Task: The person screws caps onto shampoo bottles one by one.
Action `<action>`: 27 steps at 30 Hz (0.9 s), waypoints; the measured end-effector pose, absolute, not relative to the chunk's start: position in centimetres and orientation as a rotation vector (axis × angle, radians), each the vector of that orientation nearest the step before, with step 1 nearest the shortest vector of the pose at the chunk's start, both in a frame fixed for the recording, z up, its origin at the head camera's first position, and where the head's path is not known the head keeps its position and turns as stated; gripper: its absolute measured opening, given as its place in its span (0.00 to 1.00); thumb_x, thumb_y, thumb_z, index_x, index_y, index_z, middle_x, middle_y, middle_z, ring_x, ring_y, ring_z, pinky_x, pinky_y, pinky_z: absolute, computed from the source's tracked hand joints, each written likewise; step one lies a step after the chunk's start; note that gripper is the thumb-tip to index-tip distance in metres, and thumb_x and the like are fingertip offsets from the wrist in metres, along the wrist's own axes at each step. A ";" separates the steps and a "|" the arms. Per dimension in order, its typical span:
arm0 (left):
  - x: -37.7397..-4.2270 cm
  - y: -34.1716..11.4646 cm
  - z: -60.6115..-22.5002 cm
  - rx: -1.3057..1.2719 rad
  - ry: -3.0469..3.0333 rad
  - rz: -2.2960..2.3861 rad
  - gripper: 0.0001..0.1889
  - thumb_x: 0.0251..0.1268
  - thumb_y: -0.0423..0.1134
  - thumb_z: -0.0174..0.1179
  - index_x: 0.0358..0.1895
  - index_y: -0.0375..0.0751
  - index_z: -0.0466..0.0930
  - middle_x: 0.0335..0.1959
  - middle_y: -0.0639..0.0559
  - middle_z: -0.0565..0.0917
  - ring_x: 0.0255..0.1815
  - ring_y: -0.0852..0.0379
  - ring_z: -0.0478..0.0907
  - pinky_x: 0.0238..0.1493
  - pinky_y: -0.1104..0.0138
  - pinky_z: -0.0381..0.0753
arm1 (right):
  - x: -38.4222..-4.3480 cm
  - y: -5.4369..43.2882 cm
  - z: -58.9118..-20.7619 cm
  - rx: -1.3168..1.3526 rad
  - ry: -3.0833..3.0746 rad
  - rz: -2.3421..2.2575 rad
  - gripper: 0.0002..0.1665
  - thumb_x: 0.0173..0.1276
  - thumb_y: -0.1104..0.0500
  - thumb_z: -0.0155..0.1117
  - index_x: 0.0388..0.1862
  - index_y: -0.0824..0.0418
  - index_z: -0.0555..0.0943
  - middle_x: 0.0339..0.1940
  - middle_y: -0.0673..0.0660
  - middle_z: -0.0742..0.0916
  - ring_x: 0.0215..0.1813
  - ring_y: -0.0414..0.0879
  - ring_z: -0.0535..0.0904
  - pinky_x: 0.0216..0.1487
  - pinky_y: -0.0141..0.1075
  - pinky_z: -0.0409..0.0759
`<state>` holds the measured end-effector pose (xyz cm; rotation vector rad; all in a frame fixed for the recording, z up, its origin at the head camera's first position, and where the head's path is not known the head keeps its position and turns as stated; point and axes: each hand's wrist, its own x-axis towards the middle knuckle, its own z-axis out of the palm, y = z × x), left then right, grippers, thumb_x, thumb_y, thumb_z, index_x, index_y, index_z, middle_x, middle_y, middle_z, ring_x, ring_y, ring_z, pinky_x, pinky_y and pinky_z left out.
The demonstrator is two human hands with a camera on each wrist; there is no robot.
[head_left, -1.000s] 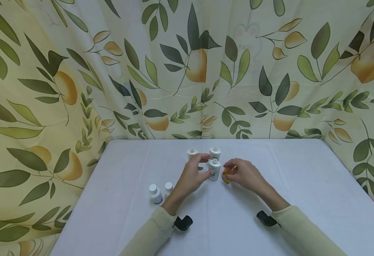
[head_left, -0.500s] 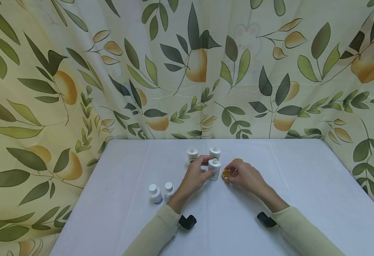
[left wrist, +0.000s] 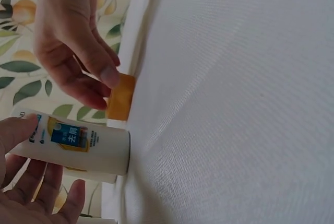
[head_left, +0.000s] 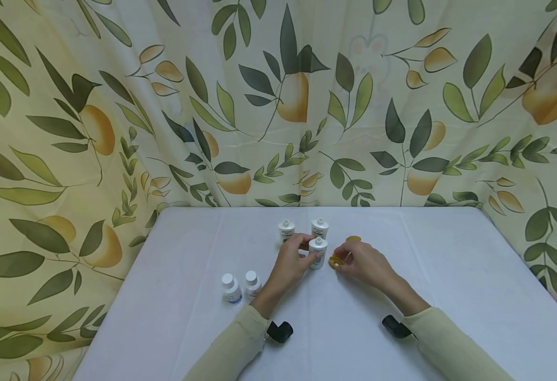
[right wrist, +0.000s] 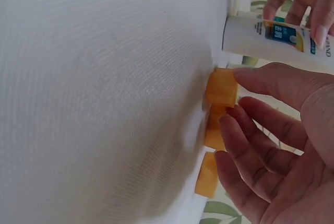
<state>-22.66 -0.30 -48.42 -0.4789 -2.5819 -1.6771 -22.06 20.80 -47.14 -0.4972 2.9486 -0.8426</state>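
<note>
My left hand [head_left: 289, 260] holds a white shampoo bottle [head_left: 319, 247], thumb on its label side and fingers around the back. The bottle stands upright on the table with its small neck bare. Just right of it, my right hand [head_left: 365, 260] has thumb and fingertips at the edges of an orange cap [head_left: 334, 262], which rests on the table. Two more orange caps lie close by: one cap [right wrist: 214, 130] behind my right fingers and another cap [right wrist: 206, 176] farther along. Behind the held bottle stand two similar uncapped bottles, one left [head_left: 286, 227] and one right [head_left: 320, 224].
Two small bottles with white screw caps, one left [head_left: 231, 289] and one right [head_left: 252, 282], stand nearer on the left. A white cloth covers the table [head_left: 430, 254]. A leaf-and-fruit patterned curtain [head_left: 211, 106] hangs behind its far edge.
My left hand has shifted slightly right on the bottle, which is nudged a little left. The orange cap at my right fingertips has settled on the table; another cap has come into sight behind that hand.
</note>
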 end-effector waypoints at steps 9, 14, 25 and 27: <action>-22.5 -0.3 -48.3 -0.458 -2.570 -1.690 0.18 0.62 0.34 0.72 0.53 0.39 0.81 0.49 0.50 0.84 0.49 0.56 0.81 0.45 0.73 0.82 | -22.2 20.6 -47.3 -0.509 2.929 -0.805 0.14 0.56 0.61 0.77 0.42 0.60 0.88 0.32 0.49 0.87 0.32 0.38 0.80 0.32 0.37 0.79; -22.4 -0.3 -48.4 -0.454 -2.570 -1.697 0.17 0.61 0.34 0.73 0.52 0.39 0.81 0.48 0.49 0.85 0.48 0.57 0.81 0.44 0.73 0.81 | -22.3 20.5 -47.4 -0.502 2.935 -0.763 0.13 0.56 0.60 0.78 0.41 0.59 0.88 0.32 0.48 0.87 0.33 0.38 0.80 0.32 0.37 0.79; -22.3 -0.3 -49.1 -0.429 -2.634 -1.665 0.17 0.60 0.33 0.73 0.51 0.39 0.81 0.45 0.49 0.85 0.47 0.57 0.81 0.48 0.67 0.82 | -22.3 20.6 -46.9 -0.480 2.919 -0.774 0.14 0.56 0.62 0.77 0.42 0.60 0.88 0.34 0.49 0.87 0.34 0.40 0.81 0.34 0.38 0.81; -22.4 -0.3 -49.2 -0.442 -2.637 -1.653 0.16 0.60 0.32 0.73 0.50 0.38 0.81 0.45 0.49 0.86 0.47 0.57 0.82 0.49 0.66 0.82 | -22.2 20.6 -46.8 -0.474 2.919 -0.780 0.14 0.55 0.63 0.77 0.42 0.60 0.87 0.35 0.50 0.88 0.35 0.40 0.82 0.34 0.38 0.81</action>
